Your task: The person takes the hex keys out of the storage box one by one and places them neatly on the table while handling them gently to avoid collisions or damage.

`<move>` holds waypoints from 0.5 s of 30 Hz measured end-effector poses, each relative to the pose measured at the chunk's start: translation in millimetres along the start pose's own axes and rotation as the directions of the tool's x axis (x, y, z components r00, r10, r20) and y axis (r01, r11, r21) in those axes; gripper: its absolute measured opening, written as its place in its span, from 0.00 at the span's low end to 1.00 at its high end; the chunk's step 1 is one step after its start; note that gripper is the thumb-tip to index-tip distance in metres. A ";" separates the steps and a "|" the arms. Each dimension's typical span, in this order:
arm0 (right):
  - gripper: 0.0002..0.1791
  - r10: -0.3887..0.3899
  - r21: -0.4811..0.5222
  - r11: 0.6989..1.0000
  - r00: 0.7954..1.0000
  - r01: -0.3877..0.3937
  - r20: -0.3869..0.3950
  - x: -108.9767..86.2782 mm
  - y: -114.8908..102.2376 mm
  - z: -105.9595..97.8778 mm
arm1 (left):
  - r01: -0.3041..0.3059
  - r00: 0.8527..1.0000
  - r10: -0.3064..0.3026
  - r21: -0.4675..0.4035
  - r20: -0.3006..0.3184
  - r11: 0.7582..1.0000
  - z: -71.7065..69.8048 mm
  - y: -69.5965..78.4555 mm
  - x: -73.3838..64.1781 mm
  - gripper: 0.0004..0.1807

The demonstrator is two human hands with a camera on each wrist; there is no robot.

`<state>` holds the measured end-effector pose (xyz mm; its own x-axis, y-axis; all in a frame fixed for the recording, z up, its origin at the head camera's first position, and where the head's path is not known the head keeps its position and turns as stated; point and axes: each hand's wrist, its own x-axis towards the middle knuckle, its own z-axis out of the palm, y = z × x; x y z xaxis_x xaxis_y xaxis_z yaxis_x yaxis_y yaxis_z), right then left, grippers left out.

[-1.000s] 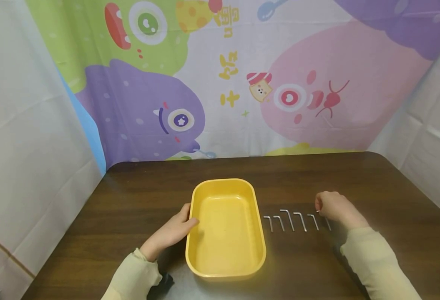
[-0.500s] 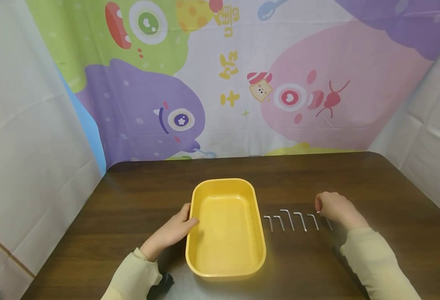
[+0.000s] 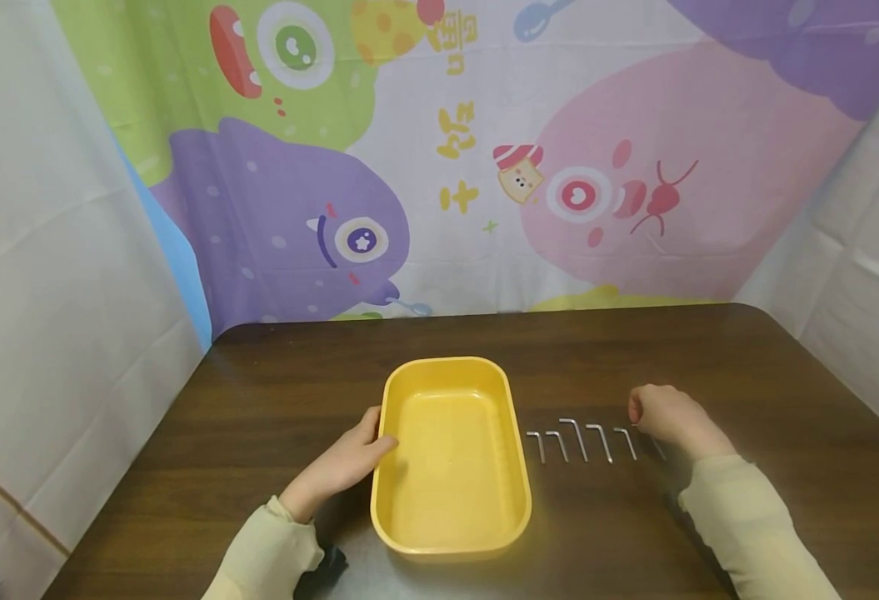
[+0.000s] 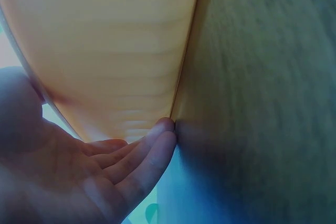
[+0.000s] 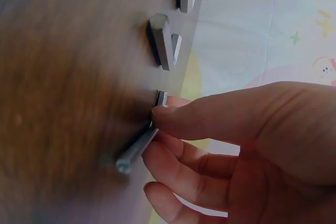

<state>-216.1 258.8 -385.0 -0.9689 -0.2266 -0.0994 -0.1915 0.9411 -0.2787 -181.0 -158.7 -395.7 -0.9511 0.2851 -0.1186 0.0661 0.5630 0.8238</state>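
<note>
My left hand (image 3: 343, 460) holds the left side of a yellow rectangular tub (image 3: 452, 475). Its thumb lies over the rim, while in the left wrist view the fingers (image 4: 144, 163) reach along the outer wall down to the base. Nothing lies inside the tub. To the right, my right hand (image 3: 675, 419) pinches an L-shaped silver hex key (image 5: 137, 150) near its bend, between thumb and fingers. That key is the rightmost of a row, and the hand partly hides it in the head view. Several other hex keys (image 3: 601, 442) lie between it and the tub.
Everything stands on a dark brown wooden table (image 3: 297, 367). Behind its far edge hangs a curtain (image 3: 476, 258) with cartoon monsters, and pale cloth hangs at both sides. A small black object (image 3: 328, 571) lies by the left sleeve.
The held hex key has shifted very slightly, its long arm swinging a little to the right under the right hand. The left hand and tub have stayed put.
</note>
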 end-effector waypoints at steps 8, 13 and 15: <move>0.07 0.001 -0.003 1.000 1.000 -0.001 0.001 1.0 1.2 0.5 | -0.008 1.000 0.008 0.000 0.009 1.000 0.8 -1.5 2.0 0.29; 0.07 0.006 -0.005 1.000 1.000 -0.006 0.004 2.0 1.5 1.8 | -0.009 1.000 0.009 0.006 0.009 1.000 0.6 -2.7 2.7 0.29; 0.07 0.005 -0.002 1.000 1.000 -0.005 0.005 2.0 1.5 2.2 | -0.009 1.000 0.009 0.006 0.010 1.000 0.7 -3.1 2.6 0.29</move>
<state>-218.0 259.3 -387.8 -0.9690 -0.2233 -0.1056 -0.1872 0.9428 -0.2759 -183.5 -159.2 -398.9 -0.9475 0.2978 -0.1168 0.0765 0.5654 0.8213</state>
